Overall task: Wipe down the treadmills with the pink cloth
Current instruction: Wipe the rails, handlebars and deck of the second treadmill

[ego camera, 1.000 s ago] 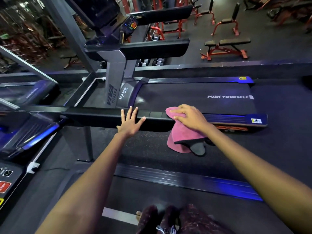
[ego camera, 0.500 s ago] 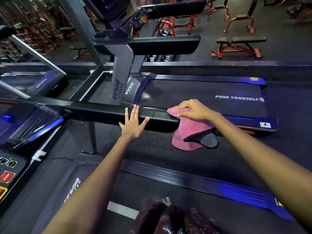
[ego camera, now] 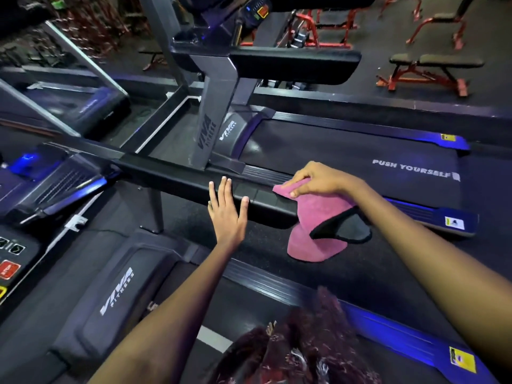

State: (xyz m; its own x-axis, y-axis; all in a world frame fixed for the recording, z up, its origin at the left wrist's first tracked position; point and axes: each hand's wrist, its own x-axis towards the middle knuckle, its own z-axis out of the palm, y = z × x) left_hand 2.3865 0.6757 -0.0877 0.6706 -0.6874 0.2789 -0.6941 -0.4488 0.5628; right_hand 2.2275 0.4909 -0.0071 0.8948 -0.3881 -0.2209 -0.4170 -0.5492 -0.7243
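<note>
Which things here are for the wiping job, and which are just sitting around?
For the job:
- pink cloth, draped over the handrail
- right hand, pressing the cloth down
- left hand, flat on the black handrail
- treadmill belt

Just sitting around:
- red weight benches
- red stop button on the nearer console

"PUSH YOURSELF" on treadmill belt (ego camera: 360,159)
</note>
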